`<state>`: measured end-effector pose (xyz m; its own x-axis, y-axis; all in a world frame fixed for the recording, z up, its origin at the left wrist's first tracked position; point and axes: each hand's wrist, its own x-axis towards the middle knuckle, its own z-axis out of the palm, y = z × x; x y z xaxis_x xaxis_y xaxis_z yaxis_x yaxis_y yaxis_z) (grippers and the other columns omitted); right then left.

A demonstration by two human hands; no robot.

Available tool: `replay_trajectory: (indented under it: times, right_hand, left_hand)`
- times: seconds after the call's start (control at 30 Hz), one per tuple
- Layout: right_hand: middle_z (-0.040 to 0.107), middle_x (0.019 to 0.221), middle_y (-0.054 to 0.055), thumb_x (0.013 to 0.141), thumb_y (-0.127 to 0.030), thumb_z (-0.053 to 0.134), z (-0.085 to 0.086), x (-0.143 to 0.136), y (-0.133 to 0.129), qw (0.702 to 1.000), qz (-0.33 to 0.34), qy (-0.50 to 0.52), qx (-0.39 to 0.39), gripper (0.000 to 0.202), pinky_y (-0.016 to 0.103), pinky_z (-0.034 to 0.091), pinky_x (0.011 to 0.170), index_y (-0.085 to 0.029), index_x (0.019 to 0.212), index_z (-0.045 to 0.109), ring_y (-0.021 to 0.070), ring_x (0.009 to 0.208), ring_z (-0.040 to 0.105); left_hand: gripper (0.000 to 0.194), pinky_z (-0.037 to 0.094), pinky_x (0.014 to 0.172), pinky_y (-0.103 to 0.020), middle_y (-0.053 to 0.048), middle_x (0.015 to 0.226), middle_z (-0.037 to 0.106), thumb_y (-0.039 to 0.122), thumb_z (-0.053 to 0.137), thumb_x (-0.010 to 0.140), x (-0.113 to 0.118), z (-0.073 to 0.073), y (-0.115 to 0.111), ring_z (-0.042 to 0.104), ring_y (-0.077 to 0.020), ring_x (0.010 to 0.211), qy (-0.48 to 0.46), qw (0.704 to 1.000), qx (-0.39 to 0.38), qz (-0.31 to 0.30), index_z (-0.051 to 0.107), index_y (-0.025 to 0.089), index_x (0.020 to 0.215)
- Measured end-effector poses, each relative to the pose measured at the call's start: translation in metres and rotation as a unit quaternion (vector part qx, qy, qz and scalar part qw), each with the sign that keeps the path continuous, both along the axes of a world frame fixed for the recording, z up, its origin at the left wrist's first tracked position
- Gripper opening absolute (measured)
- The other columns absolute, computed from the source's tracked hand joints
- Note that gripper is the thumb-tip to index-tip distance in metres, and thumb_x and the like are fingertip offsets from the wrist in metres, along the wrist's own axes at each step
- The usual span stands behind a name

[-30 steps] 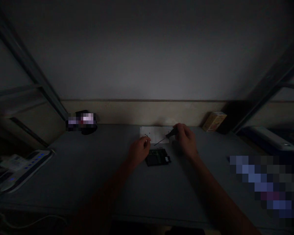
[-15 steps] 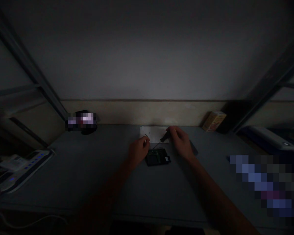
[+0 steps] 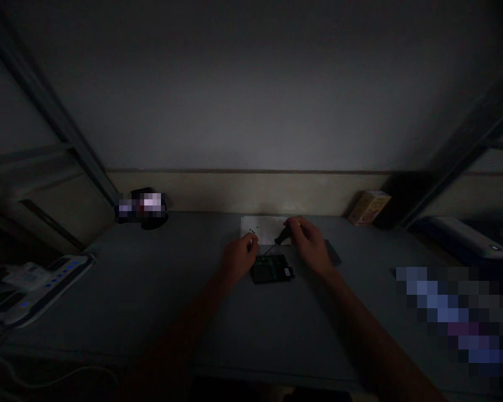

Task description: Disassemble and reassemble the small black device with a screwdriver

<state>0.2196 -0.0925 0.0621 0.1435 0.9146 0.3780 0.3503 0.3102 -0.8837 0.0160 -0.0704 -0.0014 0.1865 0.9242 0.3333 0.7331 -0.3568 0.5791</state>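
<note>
A dark rectangular device (image 3: pixel 265 272) with a green circuit board lies on the grey table, a small white label at its right end. My right hand (image 3: pixel 310 243) is closed round the dark handle of a screwdriver (image 3: pixel 282 235), whose thin shaft slants down left to the board's upper edge. At the device's upper left corner is my left hand (image 3: pixel 240 255), thumb and fingers pinched together; whatever they hold is too small to make out. Behind both hands a white sheet (image 3: pixel 268 225) bears several tiny dark pieces near its left side.
A flat dark object (image 3: pixel 332 252) lies beside my right wrist. At the back right stands a yellowish box (image 3: pixel 369 207). A power strip (image 3: pixel 54 290) with cables is at the left, a blurred dark object (image 3: pixel 153 221) at the back left. A wall closes off the table's rear.
The whole view has shifted slightly, so things sit a little further right. Both hands keep nearly the same pose, and the screwdriver stays at the board.
</note>
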Motion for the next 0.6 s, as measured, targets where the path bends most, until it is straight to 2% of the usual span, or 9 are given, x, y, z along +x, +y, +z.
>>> replay_trajectory:
  times: [0.17,0.33,0.5,0.6]
  right_hand:
    - [0.071,0.086,0.005,0.099,-0.057,0.054,0.001,-0.004,-0.002,0.998,0.054,-0.027,0.031,0.038,0.032,0.049,0.071,-0.023,0.098,0.073,0.0214,0.079,0.065]
    - [0.074,0.094,0.005,0.100,-0.053,0.054,0.012,-0.012,0.002,0.991,0.131,-0.010,0.018,0.036,0.033,0.051,0.076,-0.026,0.114,0.073,0.0213,0.084,0.067]
    - [0.074,0.099,0.004,0.100,-0.048,0.055,0.029,-0.023,0.011,0.977,0.212,-0.036,0.014,0.031,0.032,0.051,0.074,-0.027,0.111,0.075,0.0196,0.085,0.065]
    - [0.072,0.098,0.003,0.098,-0.047,0.058,0.028,-0.031,0.016,0.973,0.231,-0.020,0.019,0.026,0.032,0.052,0.077,-0.027,0.102,0.074,0.0194,0.088,0.065]
  left_hand:
    - [0.021,0.039,0.062,-0.025,-0.002,0.080,0.074,0.027,0.052,0.100,0.001,-0.001,0.001,0.066,-0.0174,0.068,0.011,1.000,0.001,0.002,0.073,0.025,0.105]
    - [0.020,0.040,0.064,-0.025,-0.002,0.082,0.075,0.024,0.052,0.100,0.001,0.000,0.000,0.067,-0.0171,0.069,-0.011,1.000,-0.005,-0.017,0.072,0.025,0.105]
    - [0.019,0.038,0.064,-0.025,-0.001,0.080,0.074,0.023,0.053,0.099,0.001,0.000,0.000,0.067,-0.0176,0.069,-0.006,1.000,0.000,-0.017,0.071,0.024,0.102]
    - [0.019,0.035,0.062,-0.026,-0.001,0.078,0.072,0.023,0.053,0.099,0.001,0.000,0.000,0.065,-0.0174,0.066,-0.001,1.000,-0.002,-0.017,0.071,0.023,0.101]
